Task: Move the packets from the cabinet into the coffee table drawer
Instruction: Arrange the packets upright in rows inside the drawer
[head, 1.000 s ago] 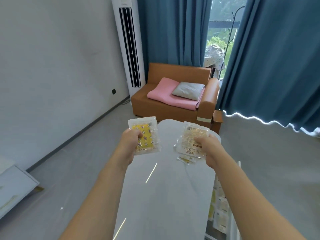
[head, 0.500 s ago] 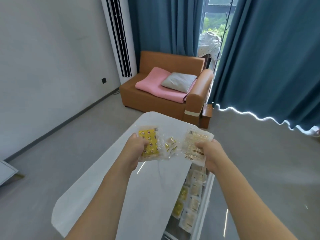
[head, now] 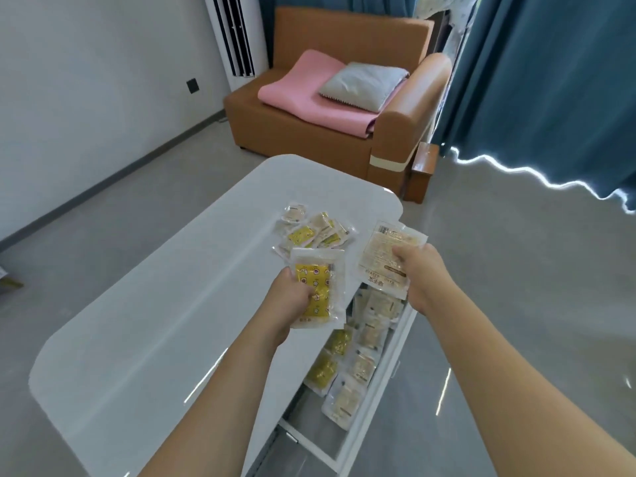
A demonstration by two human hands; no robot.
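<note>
A yellow packet [head: 318, 294] is gripped in the left hand [head: 292, 304], a beige packet [head: 387, 258] pinched by the right hand [head: 421, 275], both held above the open drawer [head: 375, 383] at lower centre. They are best lowered flat beside the packets already inside, loose sachets [head: 315, 234] on the surface [head: 172, 321] left undisturbed.

Open drawer [head: 347, 438] at 5 o'clock of the coffee table [head: 165, 325]: far half packed with packets [head: 361, 342], near end bare. Loose small packets [head: 311, 232] clutter the tabletop at 1 o'clock; left stretch toward 9 o'clock open.
</note>
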